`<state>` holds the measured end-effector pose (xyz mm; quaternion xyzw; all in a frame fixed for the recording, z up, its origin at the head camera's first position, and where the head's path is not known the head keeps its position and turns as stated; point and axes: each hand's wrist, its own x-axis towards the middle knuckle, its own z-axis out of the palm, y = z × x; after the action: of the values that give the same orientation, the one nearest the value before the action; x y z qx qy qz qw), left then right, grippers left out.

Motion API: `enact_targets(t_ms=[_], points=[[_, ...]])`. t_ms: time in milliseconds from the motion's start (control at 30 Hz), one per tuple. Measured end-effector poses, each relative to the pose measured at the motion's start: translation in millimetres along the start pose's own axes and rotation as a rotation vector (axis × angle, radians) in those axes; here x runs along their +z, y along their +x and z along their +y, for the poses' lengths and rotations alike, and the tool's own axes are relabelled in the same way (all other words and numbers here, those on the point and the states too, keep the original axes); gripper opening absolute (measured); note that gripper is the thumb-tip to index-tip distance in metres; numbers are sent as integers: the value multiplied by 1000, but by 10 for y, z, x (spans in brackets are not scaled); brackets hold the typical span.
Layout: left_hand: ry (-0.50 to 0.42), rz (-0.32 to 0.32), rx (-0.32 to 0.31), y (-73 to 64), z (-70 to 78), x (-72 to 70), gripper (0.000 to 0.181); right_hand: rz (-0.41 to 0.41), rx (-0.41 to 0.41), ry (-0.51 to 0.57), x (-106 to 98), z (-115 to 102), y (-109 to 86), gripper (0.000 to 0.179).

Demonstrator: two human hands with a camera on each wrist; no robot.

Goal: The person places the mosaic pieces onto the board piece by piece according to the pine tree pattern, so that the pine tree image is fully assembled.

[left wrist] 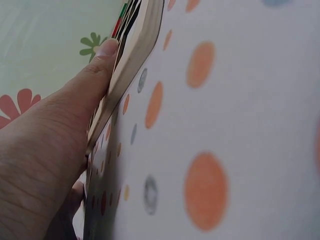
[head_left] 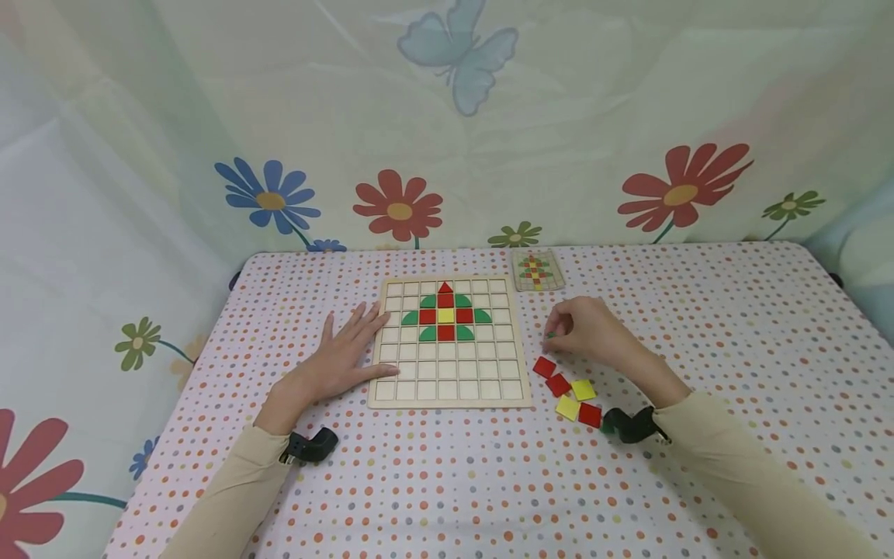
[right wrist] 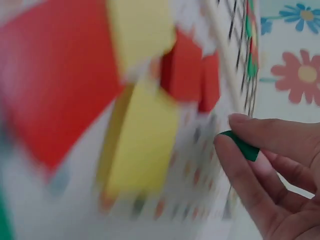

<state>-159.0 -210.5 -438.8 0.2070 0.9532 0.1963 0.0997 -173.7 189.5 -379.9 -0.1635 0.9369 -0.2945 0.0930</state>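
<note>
A wooden grid board point(head_left: 447, 388) lies on the table with red, green and yellow tiles set in its upper cells, forming a tree-like figure. My left hand point(head_left: 344, 353) rests at the board's left edge, fingers spread, the thumb point(left wrist: 97, 65) lying over the rim. To the right of the board, my right hand point(head_left: 590, 330) pinches a small green tile point(right wrist: 244, 145) between thumb and fingertip. Just below that hand lie loose tiles: red ones point(head_left: 558, 384) and yellow ones point(head_left: 583, 390), with a green piece point(head_left: 608, 425) partly hidden by the wrist camera.
A small pattern card point(head_left: 538, 270) showing a similar coloured tree lies behind the board's upper right corner. The table point(head_left: 419, 481) has a dotted cloth. Behind it hangs a curtain point(head_left: 559, 116) printed with flowers and a butterfly.
</note>
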Motion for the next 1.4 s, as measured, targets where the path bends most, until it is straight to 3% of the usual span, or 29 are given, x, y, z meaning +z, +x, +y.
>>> enact_targets(t_ms=[133, 567, 933, 1233, 1400], points=[[-10, 0, -4, -9, -11, -7, 99, 28, -65, 24, 103, -218, 96, 18], [-16, 1, 18, -2, -31, 2, 98, -44, -269, 197, 474, -868, 509, 19], [-18, 1, 26, -10, -25, -11, 97, -91, -390, 196, 824, -1128, 713, 7], [-14, 0, 21, -7, -28, -3, 97, -130, -327, 160, 995, -1159, 752, 7], [-8, 0, 19, -7, -36, -4, 97, -147, -334, 142, 997, -1154, 752, 8]])
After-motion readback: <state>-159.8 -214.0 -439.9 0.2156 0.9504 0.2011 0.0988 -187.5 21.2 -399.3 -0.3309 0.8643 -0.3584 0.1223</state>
